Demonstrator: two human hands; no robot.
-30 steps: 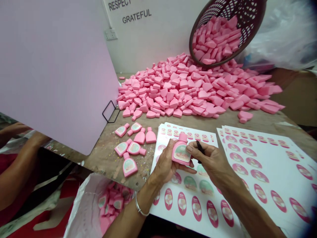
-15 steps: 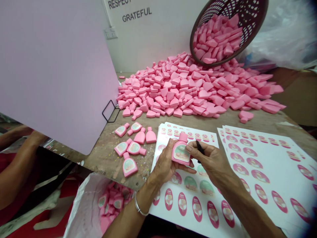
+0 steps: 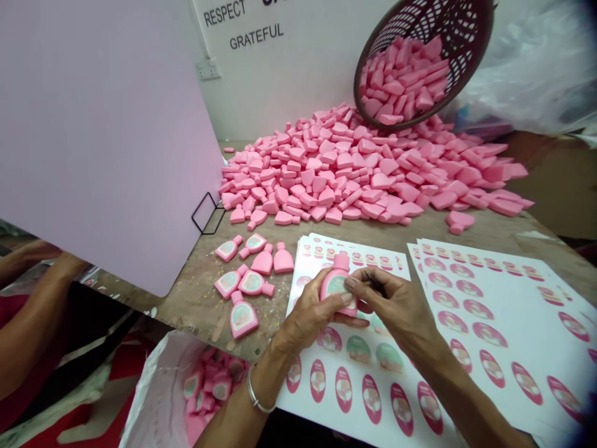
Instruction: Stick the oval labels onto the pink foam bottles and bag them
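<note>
Even though the worn brown wooden table (image 3: 499,229) is big, you only see bits of it. One flat pale-lilac panel (image 3: 102,143) at 10 o'clock from the held flask blocks the left side and runs out of frame. At 12 there's a massive heap of plain pink flask-shaped pieces (image 3: 345,165), lower layers buried. At 1, a dark brown round lattice basket (image 3: 466,37) lies tipped with more inside, top cut off. White paper sheets of printed stickers (image 3: 476,280) lie at 4 and under the hands, so some stickers are covered. At 8, a white sack (image 3: 152,386) of pink pieces gets chopped by the bottom edge.

Left hand (image 3: 310,311) is wrapped around one pink labelled flask (image 3: 338,283) above the nearer sheets, thumb over part of its pale green arched label (image 3: 334,286). Right hand (image 3: 394,295) has bunched fingertips touching the label; can't tell if they're gripping or just pressing.
</note>
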